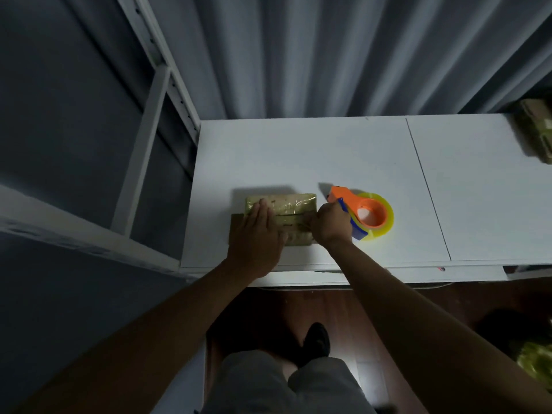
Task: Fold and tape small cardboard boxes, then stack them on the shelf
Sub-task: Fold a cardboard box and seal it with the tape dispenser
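White table (298, 150) against grey curtain (328, 55); dark wood floor (343, 309).

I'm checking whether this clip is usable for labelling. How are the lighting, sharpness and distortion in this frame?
Head view: the room is dim, with the white table the brightest area; the box and tape dispenser cast shadows away from the camera; the left hand and right hand read dark; the boxes at the right edge are blurred; wide-angle bending skews the shelf frame.
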